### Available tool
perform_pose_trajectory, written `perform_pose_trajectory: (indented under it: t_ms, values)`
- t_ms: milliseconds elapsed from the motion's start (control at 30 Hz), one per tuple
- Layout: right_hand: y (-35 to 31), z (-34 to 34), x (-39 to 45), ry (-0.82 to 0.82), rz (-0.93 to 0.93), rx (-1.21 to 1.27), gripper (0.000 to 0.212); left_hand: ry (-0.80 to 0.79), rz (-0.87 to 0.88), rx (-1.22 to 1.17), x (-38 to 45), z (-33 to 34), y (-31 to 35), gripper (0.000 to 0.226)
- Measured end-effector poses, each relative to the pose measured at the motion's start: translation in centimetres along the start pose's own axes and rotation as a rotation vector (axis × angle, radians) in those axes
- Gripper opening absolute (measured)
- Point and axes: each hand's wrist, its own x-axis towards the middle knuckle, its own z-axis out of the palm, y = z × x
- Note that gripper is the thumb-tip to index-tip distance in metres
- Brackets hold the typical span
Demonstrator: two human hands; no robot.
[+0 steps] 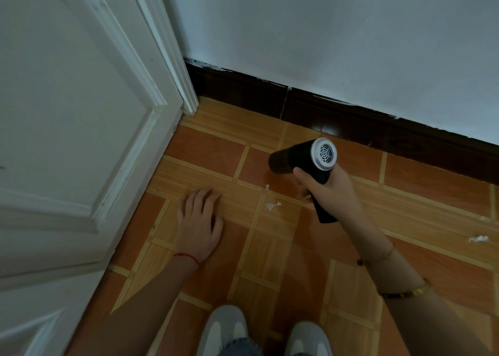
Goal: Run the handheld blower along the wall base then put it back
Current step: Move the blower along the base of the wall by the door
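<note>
Fingers of right hand (325,191) wrap blower (302,158) handle; left hand (201,218) flat on floor (351,247), fingers spread. Blower hovers near baseboard (351,118), nozzle toward 9 o'clock. Scraps (272,205) at 6 o'clock remain: sweep underway, return pending.

— What stays hidden on the blower (302,158)?
— Its nozzle mouth faces away to the left, so the opening is unseen. The middle of the handle sits inside the right hand (328,191), and the fingers there are mostly behind the palm.
— And the scraps (272,205) on the floor (205,150)?
— Too small to tell what they are; another white bit (479,239) lies near the right edge.
— The edges?
— The door (67,139) is cut off at the left and top, the skirting (351,123) runs out at the right, and the shoes (226,328) and both forearms are cropped at the near edge.
— The left hand (201,220)?
— Its palm is pressed down, out of sight.
</note>
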Motion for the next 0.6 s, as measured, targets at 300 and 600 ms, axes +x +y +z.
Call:
perform_pose_trajectory:
  t_ms: [300, 600]
  values:
    - [-0.9, 3.6, 4.8, -0.126, -0.031, -0.169, 0.032, -0.036, -0.013, 0.069, 1.0, 0.0, -2.3, 0.06]
    - [-2.9, 6.2, 9.2, -0.189, -0.179, -0.309, 0.038, -0.025, 0.004, 0.085, 1.0, 0.0, -2.5, 0.058]
